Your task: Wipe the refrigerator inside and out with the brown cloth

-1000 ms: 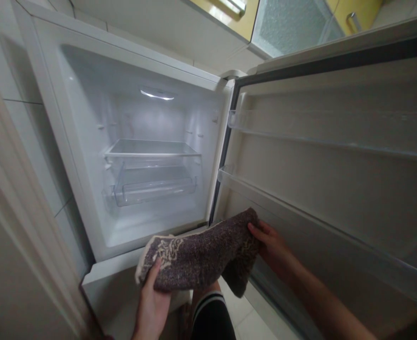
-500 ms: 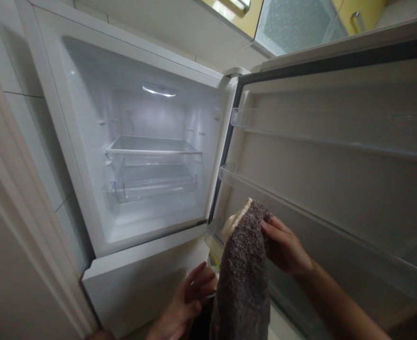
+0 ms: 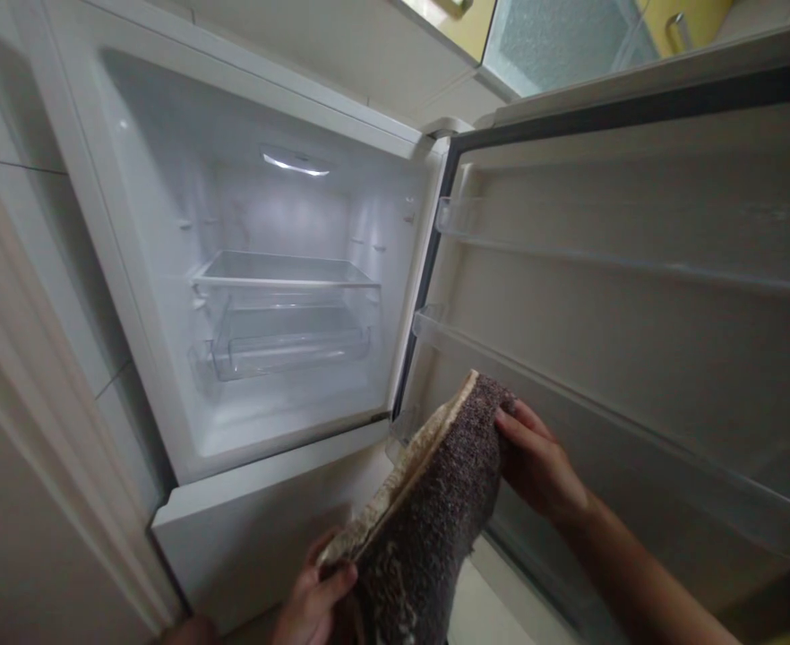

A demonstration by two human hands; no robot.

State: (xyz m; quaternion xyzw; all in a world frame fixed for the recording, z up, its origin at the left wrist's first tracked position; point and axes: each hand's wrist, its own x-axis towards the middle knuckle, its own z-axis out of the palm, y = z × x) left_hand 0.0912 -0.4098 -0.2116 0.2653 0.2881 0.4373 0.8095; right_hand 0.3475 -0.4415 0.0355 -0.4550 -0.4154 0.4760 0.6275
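Observation:
A dark brown, fuzzy cloth (image 3: 428, 502) with a cream-coloured edge and underside hangs between my two hands, in front of the open fridge. My right hand (image 3: 539, 457) pinches its upper right corner, close to the fridge door. Lower down and to the left, my left hand (image 3: 318, 591) grips the other end of the cream edge between thumb and fingers. The bottom of the cloth runs out of view.
The fridge compartment (image 3: 287, 412) is lit inside, with a glass shelf (image 3: 280, 267) and a clear drawer (image 3: 294, 351). Its door (image 3: 637, 197) stands wide to the right, carrying clear door racks (image 3: 556, 372). A white lower front (image 3: 253, 528) lies below; a pale door frame (image 3: 38, 412) stands at left.
My left hand has moved down and left and has taken hold of the cloth's edge. The cloth is now stretched out between both hands, showing more of its cream side.

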